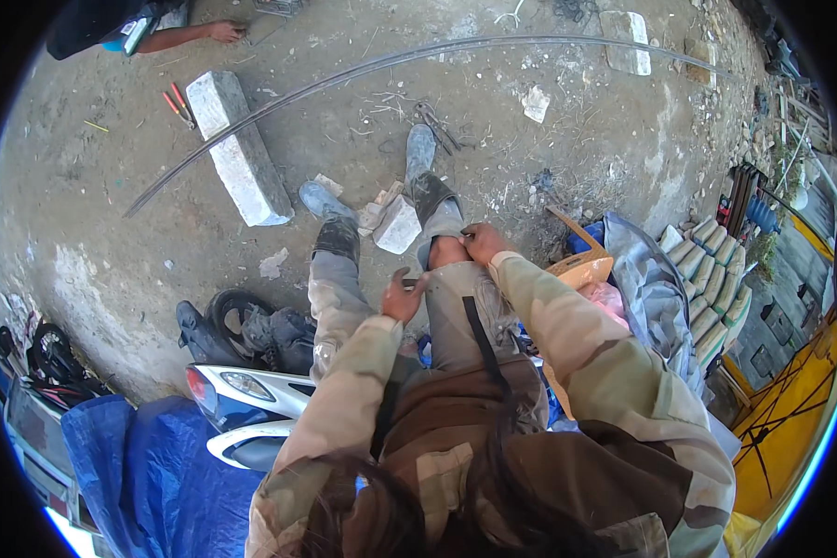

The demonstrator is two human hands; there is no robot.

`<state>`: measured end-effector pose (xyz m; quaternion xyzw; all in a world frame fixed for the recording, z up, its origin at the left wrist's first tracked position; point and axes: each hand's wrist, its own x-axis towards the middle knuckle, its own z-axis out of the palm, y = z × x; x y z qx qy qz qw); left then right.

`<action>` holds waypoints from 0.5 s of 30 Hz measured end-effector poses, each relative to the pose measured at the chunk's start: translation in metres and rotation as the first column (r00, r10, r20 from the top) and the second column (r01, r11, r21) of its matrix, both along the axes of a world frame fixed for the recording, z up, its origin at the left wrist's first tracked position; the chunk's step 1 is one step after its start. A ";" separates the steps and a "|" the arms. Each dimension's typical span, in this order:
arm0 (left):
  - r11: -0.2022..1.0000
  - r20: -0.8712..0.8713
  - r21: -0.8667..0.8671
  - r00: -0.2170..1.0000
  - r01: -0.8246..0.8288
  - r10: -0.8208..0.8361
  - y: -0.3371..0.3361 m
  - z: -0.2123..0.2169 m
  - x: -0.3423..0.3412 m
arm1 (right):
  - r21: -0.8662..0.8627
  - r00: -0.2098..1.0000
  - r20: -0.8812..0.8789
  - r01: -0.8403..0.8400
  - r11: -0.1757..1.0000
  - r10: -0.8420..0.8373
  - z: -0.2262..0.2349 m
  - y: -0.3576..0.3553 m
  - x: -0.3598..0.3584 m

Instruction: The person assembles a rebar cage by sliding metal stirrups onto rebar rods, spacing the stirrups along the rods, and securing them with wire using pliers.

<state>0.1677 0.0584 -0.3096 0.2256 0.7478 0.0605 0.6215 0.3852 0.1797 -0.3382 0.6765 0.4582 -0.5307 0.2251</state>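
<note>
Just behind the small stone block (pixel 398 224), we curl our right hand (pixel 483 243) onto the bent knee (pixel 448 251), left hand (pixel 402 298) on the trouser leg (pixel 456 307), fingers loosely bent, long stone block (pixel 239 149) well beyond.

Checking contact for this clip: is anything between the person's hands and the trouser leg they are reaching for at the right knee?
Nothing visible. The right hand already grips the trouser leg at the bared knee, and the left hand rests on the fabric just below, with no object between them.
</note>
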 end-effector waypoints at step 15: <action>0.894 0.139 0.147 0.886 0.424 -0.443 -0.004 0.034 0.011 | 0.226 0.993 -0.101 -0.038 0.973 0.062 0.115 -0.054 0.038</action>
